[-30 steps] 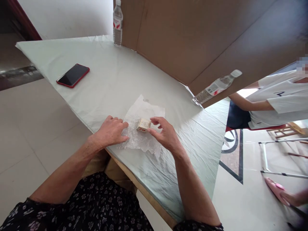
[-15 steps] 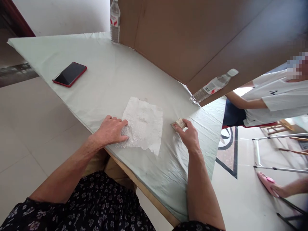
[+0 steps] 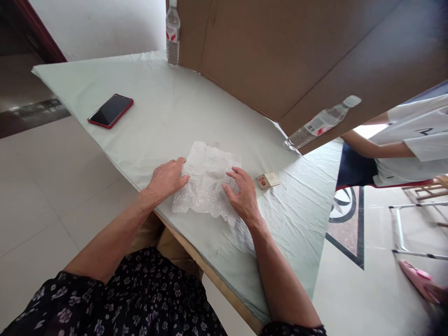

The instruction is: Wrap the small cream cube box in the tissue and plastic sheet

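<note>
A crinkled sheet of clear bubble wrap (image 3: pixel 205 182) lies spread on the cloth in front of me. My left hand (image 3: pixel 167 178) rests at its left edge, thumb and forefinger apart and their tips touching the wrap. Over the right edge of the sheet is my right hand (image 3: pixel 243 193), holding nothing, its fingers spread and slightly curled. Just right of that hand, a small printed cardboard box (image 3: pixel 268 180) sits on the cloth with no hand on it.
A phone in a red case (image 3: pixel 111 111) lies at the left of the pale-green tablecloth (image 3: pixel 147 121). Behind stands a brown cardboard panel (image 3: pixel 280 51), with a water bottle (image 3: pixel 172 35) and another bottle (image 3: pixel 322 122) against it. A person in a white shirt (image 3: pixel 420 144) sits beyond, at right.
My right hand has let go of the small box and moved left to the bubble wrap. The box stays on the cloth. My left hand has shifted slightly along the left edge.
</note>
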Demonstrator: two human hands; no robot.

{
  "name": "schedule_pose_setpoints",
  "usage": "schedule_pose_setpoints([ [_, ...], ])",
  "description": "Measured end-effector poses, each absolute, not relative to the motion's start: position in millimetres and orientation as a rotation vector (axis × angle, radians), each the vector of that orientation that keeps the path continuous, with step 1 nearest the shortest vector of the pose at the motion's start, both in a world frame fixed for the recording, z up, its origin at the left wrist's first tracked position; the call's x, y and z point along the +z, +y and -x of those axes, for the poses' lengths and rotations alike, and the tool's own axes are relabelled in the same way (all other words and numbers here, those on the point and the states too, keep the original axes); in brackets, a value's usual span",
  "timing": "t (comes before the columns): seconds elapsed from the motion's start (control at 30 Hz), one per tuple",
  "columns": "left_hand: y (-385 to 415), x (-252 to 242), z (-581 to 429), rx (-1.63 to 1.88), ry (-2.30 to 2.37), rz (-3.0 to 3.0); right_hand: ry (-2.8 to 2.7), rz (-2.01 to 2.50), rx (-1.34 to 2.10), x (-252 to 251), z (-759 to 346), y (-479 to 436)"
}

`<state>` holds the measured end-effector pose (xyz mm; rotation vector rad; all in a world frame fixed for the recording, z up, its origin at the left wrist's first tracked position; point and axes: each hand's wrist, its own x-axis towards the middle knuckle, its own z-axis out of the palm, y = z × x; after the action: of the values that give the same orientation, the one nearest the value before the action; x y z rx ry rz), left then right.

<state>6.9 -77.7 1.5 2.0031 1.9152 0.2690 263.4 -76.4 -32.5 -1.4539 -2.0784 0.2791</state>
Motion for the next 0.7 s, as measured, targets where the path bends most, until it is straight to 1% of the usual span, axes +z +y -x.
schedule_pose_setpoints([
  [0.13,-72.8,-0.4,-12.9,0.262,1.876,-1.978,-1.983,1.505,0.214,-46.6,-267.2,-77.6],
  [0.27,-70.6,-5.5,-17.3,0.328,1.852,-2.018,-1.9,1.66,0.138,-46.4,-275.9,-75.2],
  [0.4,-71.9,-10.6,-21.0,0.393,1.884,-2.074,-1.883,1.79,0.235,-43.4,-278.3,-75.2],
  [0.53,-70.8,-14.0,-23.3,0.389,1.918,-2.096,-1.898,1.717,0.325,-44.1,-274.7,-71.0],
  [0.7,-66.1,-17.1,-22.7,0.473,1.952,-2.122,-1.846,1.71,0.237,-45.8,-275.8,-60.8],
])
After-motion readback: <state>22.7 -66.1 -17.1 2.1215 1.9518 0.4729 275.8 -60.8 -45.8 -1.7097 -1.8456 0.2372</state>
